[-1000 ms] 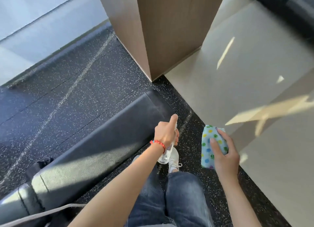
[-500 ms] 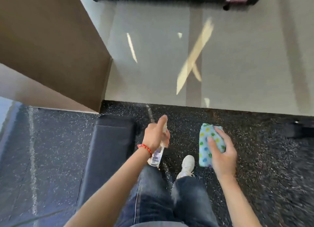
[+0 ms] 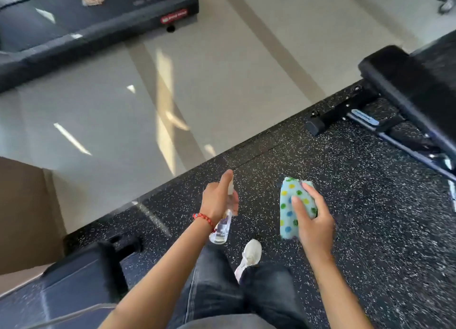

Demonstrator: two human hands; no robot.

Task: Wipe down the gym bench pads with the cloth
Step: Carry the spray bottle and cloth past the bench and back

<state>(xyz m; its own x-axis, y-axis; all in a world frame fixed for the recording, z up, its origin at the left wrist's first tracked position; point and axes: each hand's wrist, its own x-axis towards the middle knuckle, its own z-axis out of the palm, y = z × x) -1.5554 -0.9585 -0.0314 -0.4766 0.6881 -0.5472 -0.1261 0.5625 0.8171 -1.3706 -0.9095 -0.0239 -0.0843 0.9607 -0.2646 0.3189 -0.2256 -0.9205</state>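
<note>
My left hand (image 3: pixel 218 199), with a red bead bracelet at the wrist, grips a small clear spray bottle (image 3: pixel 222 226) with the index finger stretched over its top. My right hand (image 3: pixel 312 221) holds a folded light-blue cloth (image 3: pixel 292 206) with coloured dots. Both hands hang in the air over the speckled floor. One black bench pad (image 3: pixel 74 282) lies at the lower left, behind my left arm. A second black bench pad (image 3: pixel 409 82) on a dark metal frame (image 3: pixel 345 106) stands at the upper right.
Black speckled rubber flooring (image 3: pixel 357 205) meets pale tiles (image 3: pixel 222 82) further out. A brown pillar (image 3: pixel 24 217) rises at the left. A treadmill deck (image 3: pixel 98 15) lies at the top left, with another person's hands on it. My legs and a white shoe (image 3: pixel 250 253) are below.
My view has swung to the right: the first bench pad slid to the lower left and a second bench came into sight at the upper right. Both hands kept their hold.
</note>
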